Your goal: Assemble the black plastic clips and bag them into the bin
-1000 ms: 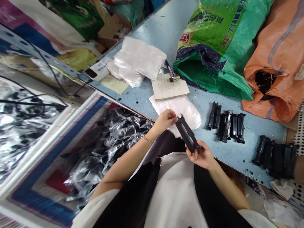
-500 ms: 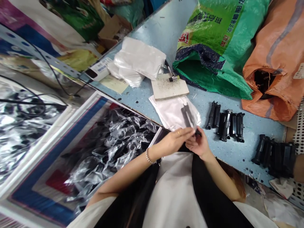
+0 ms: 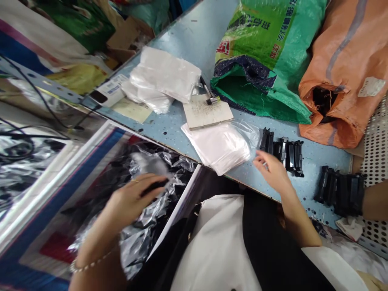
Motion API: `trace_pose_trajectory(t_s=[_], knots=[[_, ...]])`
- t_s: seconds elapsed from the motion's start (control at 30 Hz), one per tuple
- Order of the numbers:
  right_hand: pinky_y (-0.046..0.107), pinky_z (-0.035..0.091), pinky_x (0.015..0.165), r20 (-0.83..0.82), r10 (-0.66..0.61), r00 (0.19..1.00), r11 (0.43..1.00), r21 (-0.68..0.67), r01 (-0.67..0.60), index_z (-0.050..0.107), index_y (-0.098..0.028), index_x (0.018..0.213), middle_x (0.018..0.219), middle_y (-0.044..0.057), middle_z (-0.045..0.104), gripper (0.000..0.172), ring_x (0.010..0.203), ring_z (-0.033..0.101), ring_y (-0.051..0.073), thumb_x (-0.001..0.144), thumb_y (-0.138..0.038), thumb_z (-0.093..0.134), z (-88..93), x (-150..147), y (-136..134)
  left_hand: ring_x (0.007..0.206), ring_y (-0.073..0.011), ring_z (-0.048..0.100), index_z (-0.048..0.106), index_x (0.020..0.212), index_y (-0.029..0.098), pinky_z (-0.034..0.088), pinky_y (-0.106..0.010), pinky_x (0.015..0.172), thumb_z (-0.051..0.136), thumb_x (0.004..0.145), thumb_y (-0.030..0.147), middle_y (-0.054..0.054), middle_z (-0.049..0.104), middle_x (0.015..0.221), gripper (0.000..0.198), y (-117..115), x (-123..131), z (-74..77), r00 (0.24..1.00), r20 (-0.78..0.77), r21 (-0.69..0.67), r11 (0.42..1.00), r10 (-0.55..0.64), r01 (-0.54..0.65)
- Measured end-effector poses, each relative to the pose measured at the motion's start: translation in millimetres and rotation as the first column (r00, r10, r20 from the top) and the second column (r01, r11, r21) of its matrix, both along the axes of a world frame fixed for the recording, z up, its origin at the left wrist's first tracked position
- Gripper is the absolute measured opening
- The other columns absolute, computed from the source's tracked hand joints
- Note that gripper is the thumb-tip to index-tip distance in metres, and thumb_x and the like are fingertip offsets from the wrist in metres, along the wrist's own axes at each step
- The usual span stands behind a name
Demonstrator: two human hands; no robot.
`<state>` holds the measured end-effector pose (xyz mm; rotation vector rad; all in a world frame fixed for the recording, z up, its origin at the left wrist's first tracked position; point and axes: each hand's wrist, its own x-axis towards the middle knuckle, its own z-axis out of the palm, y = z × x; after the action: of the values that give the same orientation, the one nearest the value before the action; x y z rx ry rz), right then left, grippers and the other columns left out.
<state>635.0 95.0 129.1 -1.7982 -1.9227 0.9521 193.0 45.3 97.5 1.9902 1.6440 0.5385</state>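
The right hand had its fingers spread apart, closest to the black plastic parts at one o'clock, long axes running toward twelve; blur hid the left hand's grip.

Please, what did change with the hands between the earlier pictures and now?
The left hand moved out over the shiny plastic pile, holding a blurred black piece. The right hand, now empty, opened beside the row of black plastic parts. The white bag and green sack stayed.
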Motion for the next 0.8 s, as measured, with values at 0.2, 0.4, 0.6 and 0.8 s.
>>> trace_pose_trajectory(t_s=[0.2,0.4,0.6,0.8], knots=[[0.064,0.042,0.099,0.551,-0.198,0.811,0.963,0.265,0.056,0.053,-0.004,0.141,0.135,0.034,0.06,0.076,0.119,0.056,0.046,0.096,-0.065,0.052,-38.3,23.2,18.0,0.07,-0.0312,0.071,0.066,0.072,0.023,0.061,-0.053,0.067,0.054,0.08,0.039,-0.007,0.074,0.074,0.022,27.6,-50.4,-56.9,0.827,-0.503,-0.111,0.93,0.251,-0.35],[0.059,0.048,0.096,0.576,-0.224,0.786,0.964,0.251,0.091,0.043,-0.001,0.147,0.141,0.038,0.054,0.087,0.114,0.064,0.045,0.091,-0.065,0.061,-56.6,12.3,19.7,0.133,-0.0327,0.056,0.06,0.138,0.017,0.046,-0.049,0.112,0.053,0.086,0.012,-0.016,0.062,0.142,0.052,123.5,167.6,-26.6,0.984,-0.132,0.377,0.911,-0.122,0.164],[0.056,0.053,0.09,0.541,-0.23,0.809,0.97,0.197,0.144,0.034,0.0,0.151,0.148,0.042,0.043,0.08,0.117,0.063,0.047,0.092,-0.046,0.063,-65.2,7.1,22.3,0.117,-0.0393,0.059,0.064,0.133,0.008,0.046,-0.057,0.098,0.052,0.09,0.008,-0.025,0.068,0.12,0.044,216.6,278.4,-31.3,0.973,-0.181,0.213,0.96,-0.145,0.182],[0.057,0.051,0.093,0.511,-0.215,0.833,0.976,0.15,0.16,0.035,-0.001,0.152,0.121,0.033,0.064,0.083,0.115,0.062,0.045,0.084,-0.035,0.07,-58.2,12.1,32.4,0.101,-0.0289,0.06,0.074,0.09,0.022,0.047,-0.046,0.09,0.048,0.098,0.015,-0.012,0.073,0.101,0.029,186.8,198.0,-40.6,0.89,-0.177,0.376,0.807,-0.421,0.456]])
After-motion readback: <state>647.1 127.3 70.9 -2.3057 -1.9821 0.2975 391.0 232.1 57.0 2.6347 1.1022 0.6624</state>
